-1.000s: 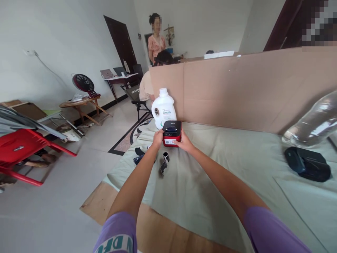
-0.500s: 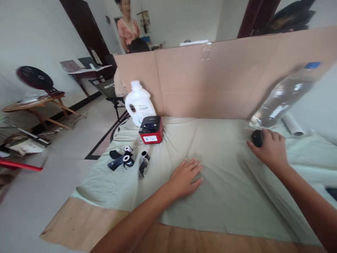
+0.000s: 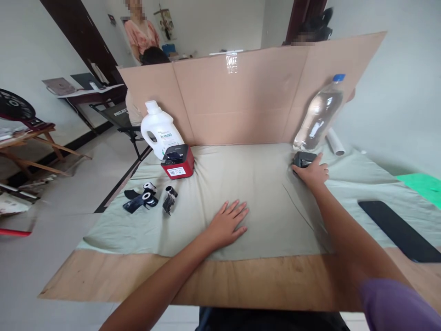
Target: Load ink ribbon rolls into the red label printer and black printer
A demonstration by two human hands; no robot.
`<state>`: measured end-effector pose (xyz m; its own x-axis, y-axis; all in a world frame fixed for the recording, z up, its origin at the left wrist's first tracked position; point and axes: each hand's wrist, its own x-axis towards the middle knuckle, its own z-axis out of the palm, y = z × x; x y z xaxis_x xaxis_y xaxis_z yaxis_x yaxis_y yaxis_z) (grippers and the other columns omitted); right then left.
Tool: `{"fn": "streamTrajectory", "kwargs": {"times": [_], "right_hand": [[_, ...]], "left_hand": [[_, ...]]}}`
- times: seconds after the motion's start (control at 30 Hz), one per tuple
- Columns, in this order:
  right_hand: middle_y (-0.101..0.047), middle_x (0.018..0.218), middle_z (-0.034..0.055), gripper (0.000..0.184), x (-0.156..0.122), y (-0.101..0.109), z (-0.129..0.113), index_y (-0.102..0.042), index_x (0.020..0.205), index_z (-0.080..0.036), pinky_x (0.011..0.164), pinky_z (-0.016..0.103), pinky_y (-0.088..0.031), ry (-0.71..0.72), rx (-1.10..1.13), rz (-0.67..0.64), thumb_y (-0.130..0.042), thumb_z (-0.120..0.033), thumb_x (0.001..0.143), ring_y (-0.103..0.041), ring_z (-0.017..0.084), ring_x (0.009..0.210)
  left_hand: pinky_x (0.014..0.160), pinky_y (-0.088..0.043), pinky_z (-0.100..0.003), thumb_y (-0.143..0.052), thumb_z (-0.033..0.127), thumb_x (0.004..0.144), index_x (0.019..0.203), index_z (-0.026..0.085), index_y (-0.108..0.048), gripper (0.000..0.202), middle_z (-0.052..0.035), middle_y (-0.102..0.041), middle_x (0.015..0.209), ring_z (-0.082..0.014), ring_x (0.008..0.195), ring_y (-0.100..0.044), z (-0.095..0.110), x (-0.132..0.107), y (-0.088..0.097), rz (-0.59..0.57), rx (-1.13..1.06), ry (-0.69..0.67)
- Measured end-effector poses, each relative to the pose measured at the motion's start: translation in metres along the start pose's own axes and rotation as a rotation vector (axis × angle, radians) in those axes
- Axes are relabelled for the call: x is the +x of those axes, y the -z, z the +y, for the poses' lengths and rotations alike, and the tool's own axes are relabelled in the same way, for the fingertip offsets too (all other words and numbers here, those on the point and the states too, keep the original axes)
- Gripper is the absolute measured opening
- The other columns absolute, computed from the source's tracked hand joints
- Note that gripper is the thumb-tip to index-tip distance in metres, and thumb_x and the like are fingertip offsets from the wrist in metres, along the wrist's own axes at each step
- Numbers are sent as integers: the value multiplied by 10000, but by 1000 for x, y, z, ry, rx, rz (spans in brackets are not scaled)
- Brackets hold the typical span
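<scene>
My left hand (image 3: 227, 223) lies flat on the pale green cloth (image 3: 262, 184), fingers spread, holding nothing. My right hand (image 3: 312, 172) reaches to the far right and closes over a small black device (image 3: 302, 158) at the foot of a clear water bottle (image 3: 320, 115). A red and black label printer (image 3: 177, 162) stands at the far left in front of a white detergent bottle (image 3: 159, 128). Several small black and white tape rolls (image 3: 148, 200) lie on the cloth near the left edge.
A cardboard screen (image 3: 241, 96) closes off the back of the wooden table (image 3: 206, 280). A black flat slab (image 3: 399, 230) lies at the right, a white roll (image 3: 335, 141) behind the bottle. Two people are beyond the screen; a folding chair and side tables stand at left.
Both hands left the red printer. The left hand came down flat on the cloth and the right hand went to the black device by the water bottle. The view swung right.
</scene>
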<state>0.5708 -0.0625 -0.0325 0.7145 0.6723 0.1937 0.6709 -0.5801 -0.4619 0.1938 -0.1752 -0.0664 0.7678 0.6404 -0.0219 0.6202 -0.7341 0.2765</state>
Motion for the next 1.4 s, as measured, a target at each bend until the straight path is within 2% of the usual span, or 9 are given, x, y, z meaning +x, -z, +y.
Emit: {"fn": "streamTrajectory", "kwargs": {"times": [0.13,0.37,0.53,0.77,0.9,0.97,1.07,1.2,1.4], "right_hand": [[-444,1345,363,1128,-30,4,-10,-202,1566,-23,911,483,-364,60,53,53,-729,-572,734,-483,451,1227],[-548,1163,225,1097,-164,-2,-53,-288,1534,-37,958,468,-416,419,159,-25,-746,-571,692,-557,382,1072],[-547,1148,204,1059,-209,-10,-83,-282,1540,-74,929,453,-429,502,140,-38,-718,-595,728,-566,360,1033],[-573,1220,249,1217,-207,-9,-78,-97,1611,-110,919,537,-409,488,9,-146,-673,-732,737,-595,421,1077],[-560,1366,274,1240,-185,0,-57,-30,1621,-98,951,522,-429,616,131,-296,-657,-721,751,-597,422,1150],[-546,1432,260,1070,-173,-1,-49,-66,1621,-89,934,473,-461,630,265,-383,-550,-665,859,-629,374,1132],[-553,1462,213,822,-162,-10,-42,-151,1614,-96,914,444,-488,631,419,-447,-375,-560,973,-674,320,1066],[-534,1493,175,720,-161,-21,-38,-237,1589,-99,1032,507,-419,674,435,-428,-301,-503,997,-607,346,1229],[-633,1361,213,689,-160,-24,-35,-289,1555,-62,1044,501,-386,698,395,-465,-242,-488,1016,-603,338,1231]], "left_hand": [[1271,-131,-508,-353,514,1022,1571,255,-318,609,-33,-260,1663,-255,1562,-173,-1,0,-1,40,-3,-16],[1275,-159,-481,-392,469,1011,1579,131,-278,671,-135,-256,1651,-248,1547,-231,-6,-1,-4,154,-28,81],[1274,-185,-479,-418,423,1004,1555,57,-310,671,-182,-343,1607,-282,1526,-282,-8,3,-6,194,-43,140],[1213,-340,-493,-516,322,954,1380,194,-583,450,-104,-613,1419,-272,1358,-545,-11,-1,0,360,-207,120],[918,-568,-347,-561,268,914,1116,195,-717,265,-78,-757,1137,-212,1000,-726,-32,22,25,498,-612,394],[674,-561,-257,-596,229,883,1167,150,-671,304,-110,-746,1135,-179,848,-738,-47,48,39,452,-881,611],[464,-415,-179,-661,183,820,1229,100,-602,422,-153,-736,1134,-149,714,-728,-66,87,54,311,-1044,715],[416,-317,-151,-709,181,770,1134,112,-626,380,-128,-760,1021,-142,707,-733,-79,114,61,157,-1144,702],[403,-260,-150,-706,171,749,1025,139,-629,289,-88,-752,982,-124,707,-726,-83,112,58,89,-1193,679]]}}
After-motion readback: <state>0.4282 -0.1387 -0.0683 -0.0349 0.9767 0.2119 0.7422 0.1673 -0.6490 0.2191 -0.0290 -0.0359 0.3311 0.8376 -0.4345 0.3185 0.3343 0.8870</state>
